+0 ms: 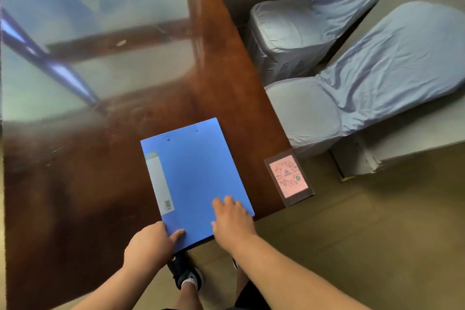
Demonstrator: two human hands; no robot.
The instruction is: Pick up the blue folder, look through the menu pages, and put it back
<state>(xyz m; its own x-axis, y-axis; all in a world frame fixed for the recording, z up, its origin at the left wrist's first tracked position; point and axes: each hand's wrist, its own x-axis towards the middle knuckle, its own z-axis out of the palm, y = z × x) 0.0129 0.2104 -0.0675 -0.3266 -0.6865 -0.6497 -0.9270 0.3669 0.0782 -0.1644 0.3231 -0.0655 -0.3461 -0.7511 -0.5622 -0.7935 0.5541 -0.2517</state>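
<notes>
The blue folder (193, 176) lies closed on the brown glossy table (88, 184), near its front right corner, with its near end jutting past the table's edge. A pale label strip runs down its left side. My left hand (151, 241) grips the folder's near left corner, thumb on top and fingers under it. Resting flat on the cover near the lower right is my right hand (232, 219), fingers spread. No menu pages show.
A pink QR-code card (289, 177) in a clear holder sits at the table's right corner. Two chairs in pale blue covers (352, 78) stand to the right. The table's far part reflects a window. My shoes (186, 274) show below the table's edge.
</notes>
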